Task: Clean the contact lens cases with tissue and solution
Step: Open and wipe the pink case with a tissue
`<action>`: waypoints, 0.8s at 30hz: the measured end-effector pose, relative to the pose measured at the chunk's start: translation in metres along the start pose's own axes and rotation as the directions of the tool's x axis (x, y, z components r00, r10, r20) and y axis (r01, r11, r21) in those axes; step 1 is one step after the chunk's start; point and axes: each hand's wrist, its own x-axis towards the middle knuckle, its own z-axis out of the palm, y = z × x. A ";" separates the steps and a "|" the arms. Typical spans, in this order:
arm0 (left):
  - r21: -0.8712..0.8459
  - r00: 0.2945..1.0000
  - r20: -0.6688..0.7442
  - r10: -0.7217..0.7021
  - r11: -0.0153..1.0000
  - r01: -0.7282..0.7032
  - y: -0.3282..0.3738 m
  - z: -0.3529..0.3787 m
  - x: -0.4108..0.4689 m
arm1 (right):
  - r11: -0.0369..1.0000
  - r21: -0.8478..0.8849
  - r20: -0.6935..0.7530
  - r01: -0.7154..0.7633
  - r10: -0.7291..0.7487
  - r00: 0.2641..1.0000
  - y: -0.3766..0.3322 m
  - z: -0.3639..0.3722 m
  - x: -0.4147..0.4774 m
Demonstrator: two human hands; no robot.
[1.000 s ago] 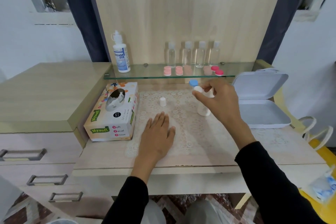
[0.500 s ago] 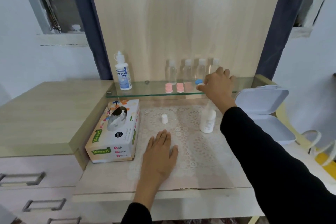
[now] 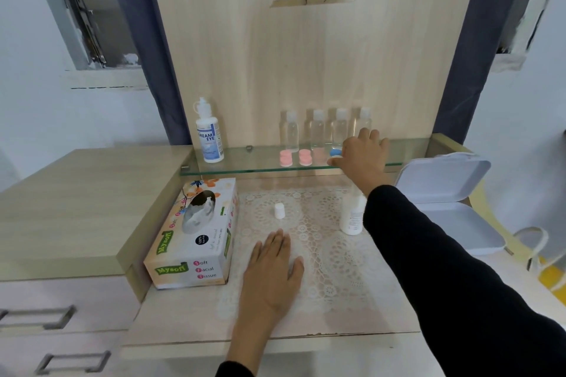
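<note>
A blue and white contact lens case sits on the glass shelf, and my right hand holds its right end with thumb and fingertips. Left of it on the shelf lie pink lens cases. My left hand rests flat, fingers straight, on the lace mat. A white solution bottle stands uncapped on the mat under my right forearm, and its small white cap stands apart near the mat's middle. The tissue box lies at the left.
A Dream Eye solution bottle stands at the shelf's left end. Several small clear bottles line the shelf's back. An open white hinged box sits at the right. Drawers with handles are at lower left.
My right hand carried the blue and white lens case from above the mat up to the glass shelf and set it beside the pink cases. My left hand stayed flat.
</note>
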 end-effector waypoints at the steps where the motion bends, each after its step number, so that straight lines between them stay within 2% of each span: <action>1: 0.001 1.000 -0.004 0.001 1.000 -0.001 0.000 0.000 0.000 | 1.000 0.007 0.009 0.001 -0.001 1.000 0.000 0.001 0.000; 3: -0.003 1.000 -0.007 0.000 1.000 0.000 0.000 0.000 0.000 | 0.998 0.065 0.010 0.003 -0.004 1.000 0.002 0.002 0.000; 7: -0.016 1.000 -0.009 -0.003 1.000 0.002 0.000 0.000 0.000 | 0.924 0.379 -0.089 -0.057 0.098 0.991 0.013 -0.004 -0.005; 9: -0.007 1.000 -0.013 -0.003 1.000 0.003 -0.001 0.001 0.000 | 0.888 0.448 -0.057 -0.101 0.141 0.988 0.020 -0.008 -0.005; 12: -0.013 1.000 -0.010 -0.008 1.000 0.008 -0.001 0.000 0.001 | 0.874 0.454 0.079 -0.175 0.155 0.985 0.027 -0.011 -0.004; 16: -0.022 1.000 -0.009 -0.005 1.000 0.004 0.000 0.001 0.000 | 0.857 0.459 0.181 -0.236 0.170 0.969 0.030 -0.007 -0.004; 24: -0.026 1.000 -0.012 -0.008 1.000 0.008 -0.001 0.001 0.000 | 0.817 0.520 0.160 -0.251 0.195 0.968 0.026 0.001 -0.009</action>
